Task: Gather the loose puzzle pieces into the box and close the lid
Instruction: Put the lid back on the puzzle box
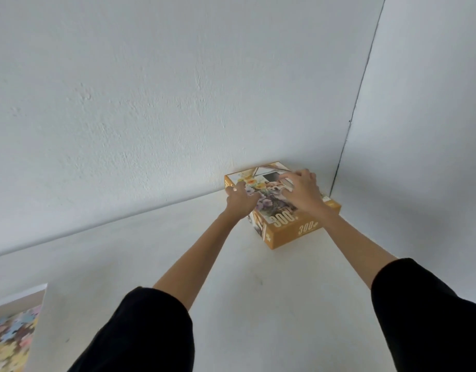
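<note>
An orange puzzle box (298,233) with a flower-and-dog picture on its lid (269,197) stands on the white surface, pushed into the far corner where two walls meet. The lid sits on the box. My left hand (238,201) grips the lid's left edge, thumb over the side. My right hand (302,190) lies flat on the lid's top toward the right, fingers spread. At the bottom left an open box tray (19,296) holds several loose pastel puzzle pieces (11,336).
White walls rise behind and to the right of the box, meeting at a dark corner seam (352,116). The white tabletop (244,304) stretches between the two boxes. Black sleeves cover both of my upper arms.
</note>
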Demonstrator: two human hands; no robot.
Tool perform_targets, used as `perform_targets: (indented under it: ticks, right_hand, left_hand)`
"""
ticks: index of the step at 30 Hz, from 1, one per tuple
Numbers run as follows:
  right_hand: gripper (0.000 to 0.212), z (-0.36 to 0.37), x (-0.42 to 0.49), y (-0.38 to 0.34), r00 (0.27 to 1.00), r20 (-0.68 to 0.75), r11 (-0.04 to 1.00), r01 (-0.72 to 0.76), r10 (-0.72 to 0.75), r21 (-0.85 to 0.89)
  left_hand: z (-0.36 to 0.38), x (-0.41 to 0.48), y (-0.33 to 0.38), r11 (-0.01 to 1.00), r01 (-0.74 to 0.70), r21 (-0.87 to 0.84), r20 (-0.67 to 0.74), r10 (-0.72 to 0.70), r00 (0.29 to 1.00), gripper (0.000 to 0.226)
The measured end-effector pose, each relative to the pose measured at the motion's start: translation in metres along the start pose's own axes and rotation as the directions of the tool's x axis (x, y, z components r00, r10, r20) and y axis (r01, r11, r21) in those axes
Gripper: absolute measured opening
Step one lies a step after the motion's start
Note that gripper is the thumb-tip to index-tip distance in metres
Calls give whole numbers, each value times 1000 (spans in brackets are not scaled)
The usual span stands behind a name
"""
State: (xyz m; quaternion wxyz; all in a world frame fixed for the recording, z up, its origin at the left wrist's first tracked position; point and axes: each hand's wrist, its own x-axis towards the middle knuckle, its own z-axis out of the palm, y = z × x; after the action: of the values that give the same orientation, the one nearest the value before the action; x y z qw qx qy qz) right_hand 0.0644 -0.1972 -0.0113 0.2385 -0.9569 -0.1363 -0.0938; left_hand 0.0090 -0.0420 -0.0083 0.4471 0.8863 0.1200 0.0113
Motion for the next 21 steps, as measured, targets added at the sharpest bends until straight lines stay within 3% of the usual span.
perform_targets:
  ticks: [6,10,21]
  right_hand:
    - [54,4,24,34,983,145,993,-101,110,-66]
    - [58,8,27,50,950,253,981,-166,185,-96]
    - [58,-4,14,20,965,216,986,-162,149,42]
  left_hand:
    - [29,19,-3,993,113,-33,34,-111,993,77]
    - [42,22,-7,986,151,-64,54,-148,988,72]
    - [27,4,-13,992,93,-83,-117,-102,988,55]
